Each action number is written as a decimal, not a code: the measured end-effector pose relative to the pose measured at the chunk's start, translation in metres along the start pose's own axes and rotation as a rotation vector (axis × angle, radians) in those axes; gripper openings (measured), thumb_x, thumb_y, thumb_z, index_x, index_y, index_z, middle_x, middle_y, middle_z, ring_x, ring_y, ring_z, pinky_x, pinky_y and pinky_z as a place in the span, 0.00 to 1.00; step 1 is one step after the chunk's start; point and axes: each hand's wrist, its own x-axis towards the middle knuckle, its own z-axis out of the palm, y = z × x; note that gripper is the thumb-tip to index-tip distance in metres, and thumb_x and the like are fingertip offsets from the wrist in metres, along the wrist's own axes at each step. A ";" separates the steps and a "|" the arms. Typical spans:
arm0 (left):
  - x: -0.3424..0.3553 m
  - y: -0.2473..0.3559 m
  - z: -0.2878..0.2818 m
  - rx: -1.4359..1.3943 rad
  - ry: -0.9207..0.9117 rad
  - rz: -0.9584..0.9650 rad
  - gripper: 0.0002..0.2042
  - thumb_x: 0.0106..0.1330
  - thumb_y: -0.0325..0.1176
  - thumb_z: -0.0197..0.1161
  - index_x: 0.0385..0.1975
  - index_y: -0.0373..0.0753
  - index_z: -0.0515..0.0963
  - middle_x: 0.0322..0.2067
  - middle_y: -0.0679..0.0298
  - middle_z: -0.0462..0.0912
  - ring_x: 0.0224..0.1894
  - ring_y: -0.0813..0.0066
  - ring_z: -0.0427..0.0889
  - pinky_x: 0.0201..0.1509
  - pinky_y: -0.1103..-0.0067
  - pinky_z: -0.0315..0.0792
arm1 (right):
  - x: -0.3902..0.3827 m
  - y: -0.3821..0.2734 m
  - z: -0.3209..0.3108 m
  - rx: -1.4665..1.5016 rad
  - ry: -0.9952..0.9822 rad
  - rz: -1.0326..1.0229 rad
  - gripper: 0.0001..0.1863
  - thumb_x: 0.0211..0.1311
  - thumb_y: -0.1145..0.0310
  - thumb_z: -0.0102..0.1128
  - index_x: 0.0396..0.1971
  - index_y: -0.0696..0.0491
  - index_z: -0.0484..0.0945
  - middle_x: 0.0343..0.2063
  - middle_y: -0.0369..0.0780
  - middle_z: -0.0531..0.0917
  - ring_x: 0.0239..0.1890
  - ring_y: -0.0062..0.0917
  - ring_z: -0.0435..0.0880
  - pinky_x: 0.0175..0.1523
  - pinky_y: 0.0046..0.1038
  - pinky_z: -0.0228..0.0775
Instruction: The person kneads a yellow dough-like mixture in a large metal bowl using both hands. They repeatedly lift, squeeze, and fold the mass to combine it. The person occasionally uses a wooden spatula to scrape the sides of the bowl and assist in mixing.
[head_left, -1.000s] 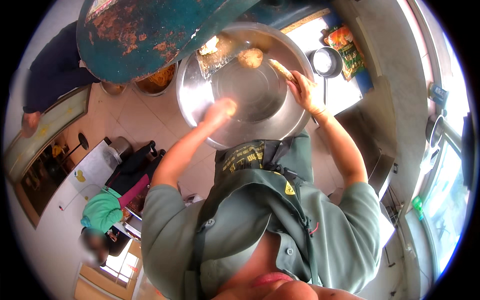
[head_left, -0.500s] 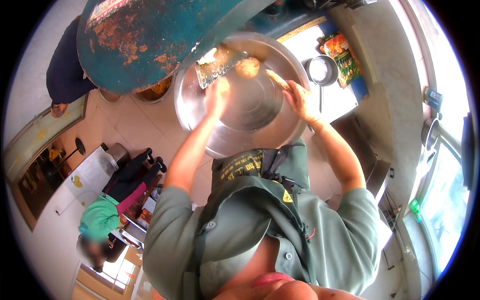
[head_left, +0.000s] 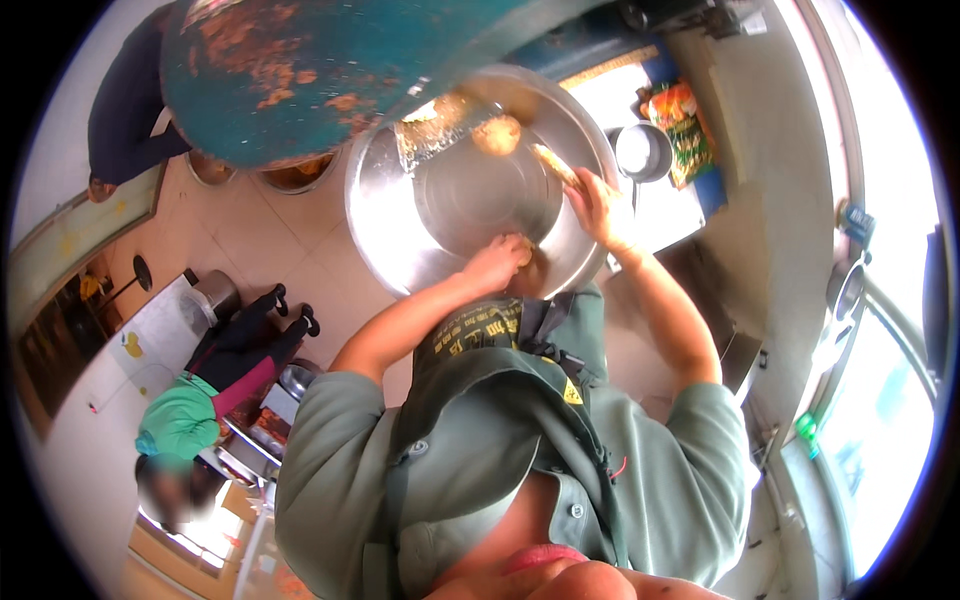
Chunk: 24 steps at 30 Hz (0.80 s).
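Note:
A wide round metal basin (head_left: pixel 390 235) lies in front of me. My left hand (head_left: pixel 495 264) is closed inside the near part of it, with a small tan lump (head_left: pixel 526 250) at its fingertips, perhaps dough. In my right hand (head_left: pixel 597 208), over the basin's right side, is a tan stick-like piece (head_left: pixel 555 166) pointing up and left; its material I cannot make out. A rounded tan lump (head_left: pixel 496 135) shows at the basin's far side. Beside it is a silvery, crumb-covered flat piece (head_left: pixel 430 136), partly behind the machine.
A rusty teal machine (head_left: pixel 300 75) overhangs the basin's far left. At right are a small metal pot (head_left: pixel 642 151) and a colourful bag (head_left: pixel 680 130) on a white surface. Metal vessels (head_left: pixel 303 174) stand on the tiled floor. Another person (head_left: pixel 180 425) is at left, and a dark-clothed person (head_left: pixel 130 120) stands behind the machine.
My left hand has moved from beside the silvery piece, toward me and to the right, into the near part of the basin. The right hand keeps its hold with little movement.

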 end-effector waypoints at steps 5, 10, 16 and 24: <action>-0.032 -0.017 -0.023 -0.221 -0.146 -0.209 0.17 0.58 0.24 0.64 0.49 0.40 0.79 0.56 0.53 0.78 0.58 0.49 0.76 0.60 0.63 0.74 | 0.039 -0.048 -0.006 0.162 -0.083 0.188 0.17 0.65 0.70 0.66 0.51 0.56 0.77 0.36 0.50 0.86 0.34 0.44 0.88 0.38 0.38 0.80; -0.052 -0.021 -0.042 -0.219 -0.144 -0.389 0.23 0.54 0.26 0.71 0.53 0.39 0.77 0.54 0.50 0.80 0.56 0.47 0.79 0.58 0.61 0.74 | 0.126 -0.127 0.011 0.042 -0.245 -0.047 0.09 0.66 0.69 0.61 0.43 0.56 0.76 0.31 0.50 0.85 0.31 0.45 0.86 0.34 0.42 0.79; -0.050 -0.047 -0.020 -0.106 -0.110 -0.362 0.23 0.48 0.33 0.75 0.47 0.40 0.79 0.42 0.52 0.85 0.51 0.48 0.81 0.54 0.59 0.75 | 0.205 -0.121 0.075 -0.427 -0.502 -0.041 0.11 0.70 0.62 0.56 0.42 0.52 0.82 0.28 0.48 0.87 0.28 0.44 0.88 0.36 0.44 0.82; -0.062 -0.046 0.014 -0.241 0.077 -0.314 0.16 0.51 0.28 0.68 0.42 0.37 0.80 0.44 0.52 0.79 0.48 0.47 0.81 0.50 0.58 0.75 | 0.180 -0.124 0.066 -0.383 -0.314 -0.071 0.19 0.74 0.56 0.50 0.55 0.52 0.76 0.27 0.55 0.85 0.29 0.52 0.86 0.36 0.49 0.80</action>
